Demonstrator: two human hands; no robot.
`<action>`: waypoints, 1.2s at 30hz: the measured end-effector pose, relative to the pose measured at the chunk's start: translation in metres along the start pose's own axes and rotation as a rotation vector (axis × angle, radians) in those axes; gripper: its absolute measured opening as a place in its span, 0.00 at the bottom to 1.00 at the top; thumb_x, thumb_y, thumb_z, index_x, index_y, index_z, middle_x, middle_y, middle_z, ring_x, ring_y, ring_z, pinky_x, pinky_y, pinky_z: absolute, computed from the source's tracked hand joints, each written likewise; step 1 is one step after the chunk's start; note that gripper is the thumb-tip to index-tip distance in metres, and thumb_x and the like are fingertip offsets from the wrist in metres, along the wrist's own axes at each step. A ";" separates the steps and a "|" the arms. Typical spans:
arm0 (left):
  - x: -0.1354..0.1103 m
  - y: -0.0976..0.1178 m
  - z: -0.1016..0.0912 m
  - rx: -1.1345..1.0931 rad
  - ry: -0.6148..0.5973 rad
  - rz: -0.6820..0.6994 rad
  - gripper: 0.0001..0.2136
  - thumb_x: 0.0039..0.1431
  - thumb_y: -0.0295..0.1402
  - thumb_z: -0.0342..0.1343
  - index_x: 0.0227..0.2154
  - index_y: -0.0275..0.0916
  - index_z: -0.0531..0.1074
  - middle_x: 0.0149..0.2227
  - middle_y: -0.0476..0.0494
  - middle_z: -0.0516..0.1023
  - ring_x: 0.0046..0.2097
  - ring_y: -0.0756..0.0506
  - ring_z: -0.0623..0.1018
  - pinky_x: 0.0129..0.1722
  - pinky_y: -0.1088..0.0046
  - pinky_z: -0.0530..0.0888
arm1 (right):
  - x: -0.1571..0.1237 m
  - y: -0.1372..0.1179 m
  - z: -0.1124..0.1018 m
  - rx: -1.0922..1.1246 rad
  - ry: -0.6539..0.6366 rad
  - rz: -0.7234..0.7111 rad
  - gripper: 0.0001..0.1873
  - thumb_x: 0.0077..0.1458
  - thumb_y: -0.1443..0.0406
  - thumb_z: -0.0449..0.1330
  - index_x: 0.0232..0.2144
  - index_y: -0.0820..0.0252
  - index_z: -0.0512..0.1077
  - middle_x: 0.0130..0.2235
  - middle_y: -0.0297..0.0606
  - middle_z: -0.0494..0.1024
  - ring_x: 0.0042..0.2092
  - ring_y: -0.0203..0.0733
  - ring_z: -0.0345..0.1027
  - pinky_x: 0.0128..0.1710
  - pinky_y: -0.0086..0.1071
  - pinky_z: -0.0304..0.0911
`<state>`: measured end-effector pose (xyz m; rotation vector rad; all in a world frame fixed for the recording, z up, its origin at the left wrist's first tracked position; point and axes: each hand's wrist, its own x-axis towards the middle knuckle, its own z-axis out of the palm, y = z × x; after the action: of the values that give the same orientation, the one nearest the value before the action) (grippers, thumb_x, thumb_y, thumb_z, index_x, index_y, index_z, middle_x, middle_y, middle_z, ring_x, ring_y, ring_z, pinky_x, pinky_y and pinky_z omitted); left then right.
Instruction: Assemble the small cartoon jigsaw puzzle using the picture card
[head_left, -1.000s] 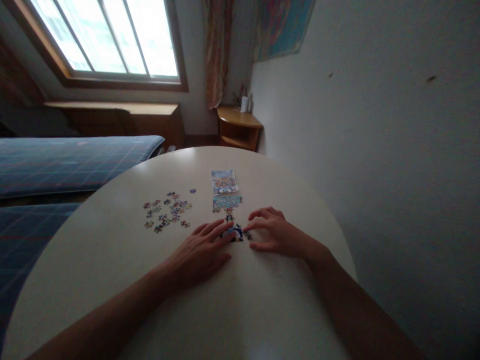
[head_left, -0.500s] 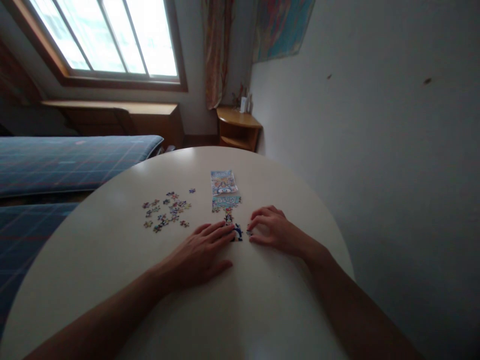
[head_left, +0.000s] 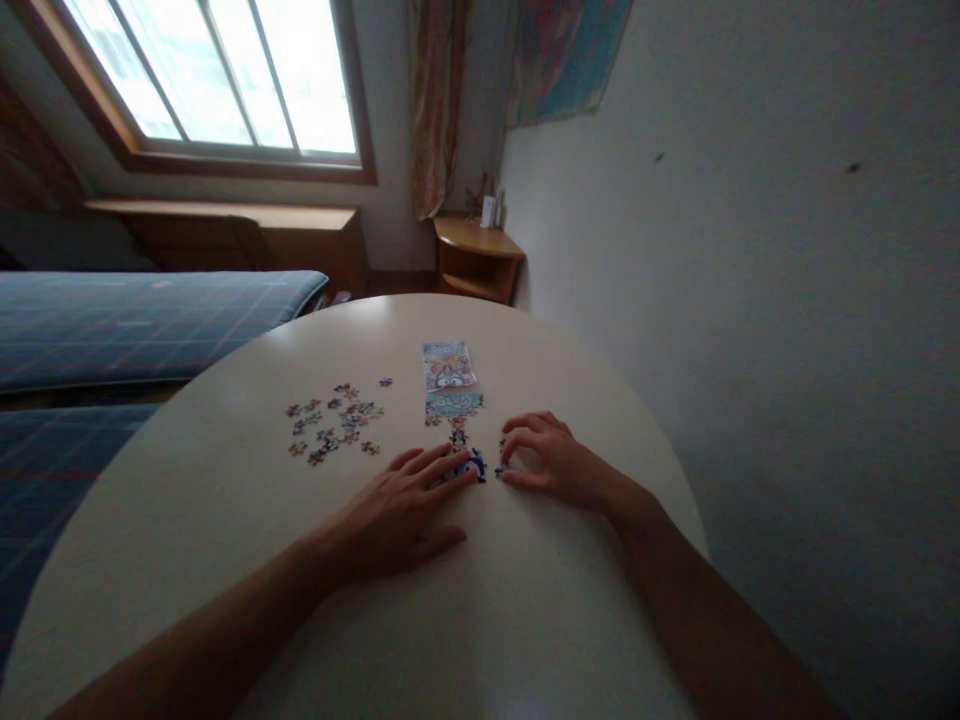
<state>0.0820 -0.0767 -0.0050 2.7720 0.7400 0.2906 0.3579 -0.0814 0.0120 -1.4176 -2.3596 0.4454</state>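
Observation:
My left hand (head_left: 397, 505) lies flat on the round white table (head_left: 225, 540), fingers stretched out, fingertips resting on a small joined cluster of puzzle pieces (head_left: 472, 464). My right hand (head_left: 551, 460) sits just right of that cluster with its fingers curled, pinching a small puzzle piece (head_left: 501, 468) at its edge. Beyond the cluster lies a joined strip of blue puzzle pieces (head_left: 454, 404), and behind that a small picture card (head_left: 448, 364). Several loose puzzle pieces (head_left: 334, 422) are scattered to the left.
A white wall (head_left: 750, 300) stands close on the right of the table. A bed with a blue checked cover (head_left: 135, 320) lies to the left. A wooden corner shelf (head_left: 476, 255) and a window (head_left: 225, 75) are at the back.
My right hand has drawn its fingers in from spread to curled and pulled a little right of the cluster. My left hand has barely moved.

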 end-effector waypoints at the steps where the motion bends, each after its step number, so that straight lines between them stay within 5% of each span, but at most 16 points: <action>1: 0.000 0.000 0.000 -0.004 0.005 0.002 0.28 0.64 0.45 0.53 0.66 0.49 0.57 0.69 0.44 0.57 0.68 0.36 0.59 0.65 0.52 0.57 | 0.000 0.000 0.001 0.002 0.000 0.003 0.07 0.53 0.60 0.68 0.34 0.54 0.77 0.51 0.42 0.75 0.56 0.51 0.63 0.57 0.49 0.55; 36: 0.000 0.003 0.001 0.038 0.024 0.000 0.26 0.64 0.43 0.53 0.63 0.46 0.59 0.68 0.40 0.58 0.67 0.36 0.60 0.65 0.50 0.58 | 0.005 -0.017 0.010 0.067 0.009 0.037 0.04 0.50 0.67 0.68 0.31 0.56 0.77 0.48 0.39 0.77 0.55 0.49 0.63 0.57 0.46 0.51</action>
<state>0.0833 -0.0795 -0.0052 2.8089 0.7589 0.3134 0.3375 -0.0855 0.0114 -1.4312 -2.2925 0.5216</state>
